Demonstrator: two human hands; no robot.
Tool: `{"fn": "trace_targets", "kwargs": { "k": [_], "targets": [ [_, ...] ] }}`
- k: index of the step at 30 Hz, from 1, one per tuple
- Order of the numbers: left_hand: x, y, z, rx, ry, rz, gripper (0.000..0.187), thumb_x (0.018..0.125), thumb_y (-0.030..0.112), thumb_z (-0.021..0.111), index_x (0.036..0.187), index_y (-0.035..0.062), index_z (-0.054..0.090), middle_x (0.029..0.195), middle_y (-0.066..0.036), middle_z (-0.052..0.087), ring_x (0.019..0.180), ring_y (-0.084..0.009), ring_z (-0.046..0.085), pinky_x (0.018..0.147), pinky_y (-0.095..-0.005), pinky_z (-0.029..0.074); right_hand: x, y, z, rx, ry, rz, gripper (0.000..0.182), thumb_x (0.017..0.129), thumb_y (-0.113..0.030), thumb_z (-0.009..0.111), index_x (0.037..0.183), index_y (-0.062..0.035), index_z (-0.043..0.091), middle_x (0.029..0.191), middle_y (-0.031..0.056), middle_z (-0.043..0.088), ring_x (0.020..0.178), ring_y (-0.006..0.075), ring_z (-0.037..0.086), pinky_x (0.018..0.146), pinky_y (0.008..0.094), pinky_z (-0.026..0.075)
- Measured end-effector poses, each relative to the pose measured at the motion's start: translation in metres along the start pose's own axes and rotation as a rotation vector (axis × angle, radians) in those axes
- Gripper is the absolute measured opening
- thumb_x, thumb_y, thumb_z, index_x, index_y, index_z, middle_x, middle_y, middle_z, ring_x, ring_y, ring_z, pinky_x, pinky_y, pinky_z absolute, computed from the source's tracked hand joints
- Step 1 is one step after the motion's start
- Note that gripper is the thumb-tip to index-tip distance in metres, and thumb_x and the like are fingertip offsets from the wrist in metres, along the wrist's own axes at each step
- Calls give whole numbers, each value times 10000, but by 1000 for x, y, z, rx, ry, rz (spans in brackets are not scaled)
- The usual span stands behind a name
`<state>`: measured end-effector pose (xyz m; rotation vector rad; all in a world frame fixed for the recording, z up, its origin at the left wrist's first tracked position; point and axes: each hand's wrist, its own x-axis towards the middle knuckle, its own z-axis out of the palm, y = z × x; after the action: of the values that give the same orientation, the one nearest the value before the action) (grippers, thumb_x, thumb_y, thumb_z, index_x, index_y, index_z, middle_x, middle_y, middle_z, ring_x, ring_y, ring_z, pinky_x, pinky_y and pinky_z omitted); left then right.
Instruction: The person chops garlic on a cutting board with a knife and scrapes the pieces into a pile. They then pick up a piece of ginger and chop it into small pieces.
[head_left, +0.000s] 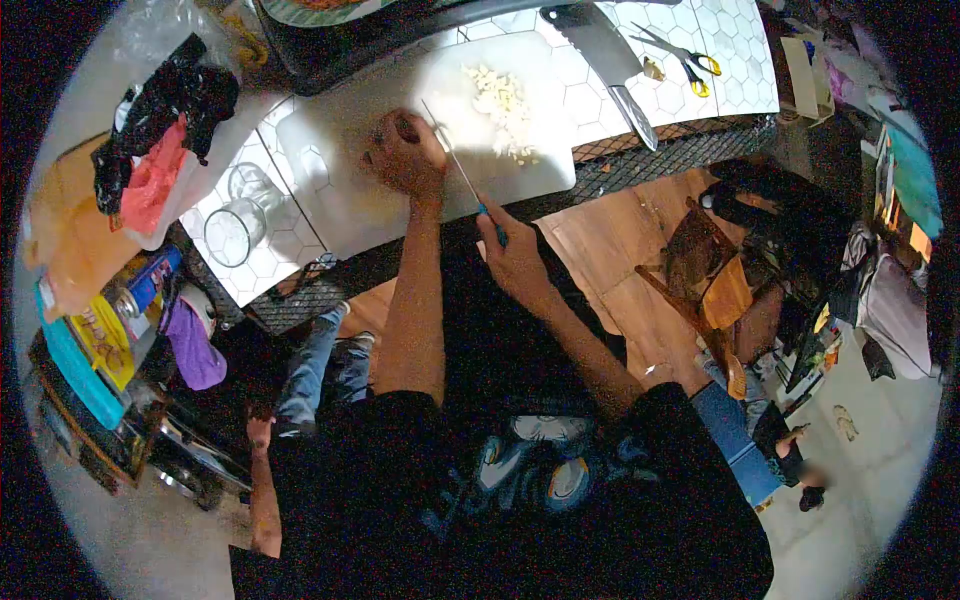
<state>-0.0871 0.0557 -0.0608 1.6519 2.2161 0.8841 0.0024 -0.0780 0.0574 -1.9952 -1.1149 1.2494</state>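
Observation:
My right hand (512,258) is wrapped round the blue-green handle of a knife (455,155). Its thin blade points forward, just right of my left hand (410,160). That hand is closed over a small dark, roundish thing (406,128) on the cutting board (340,200); fingers hide most of it, and its kind cannot be made out. A heap of pale chopped pieces (500,105) lies on the board, right of the blade. Strong light washes out this part of the board.
Right of the board lie a cleaver (600,50) and yellow-handled scissors (690,65). A clear glass (235,232) stands at left, near a black plastic bag (185,95). A wooden chair (710,275) is at right. Another person's arm (262,480) shows at lower left.

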Motion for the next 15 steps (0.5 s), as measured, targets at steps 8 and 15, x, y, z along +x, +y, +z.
{"fn": "trace_targets", "kwargs": {
  "k": [8, 15],
  "targets": [
    [-5, 9, -6, 7, 76, 33, 190, 793, 262, 644, 940, 147, 683, 934, -68, 694, 936, -293, 603, 894, -466, 377, -2, 17, 2, 116, 5, 35, 352, 982, -199, 531, 1274, -7, 572, 907, 240, 679, 777, 250, 656, 715, 362, 503],
    [0, 12, -4, 25, -53, -75, 216, 830, 262, 607, 972, 120, 687, 956, -99, 697, 963, -313, 597, 929, -479, 369, -12, 39, 0, -22, 38, -43, 383, 993, -243, 518, 1318, -44, 555, 977, 228, 689, 851, 280, 679, 758, 376, 506]
  ]
}}
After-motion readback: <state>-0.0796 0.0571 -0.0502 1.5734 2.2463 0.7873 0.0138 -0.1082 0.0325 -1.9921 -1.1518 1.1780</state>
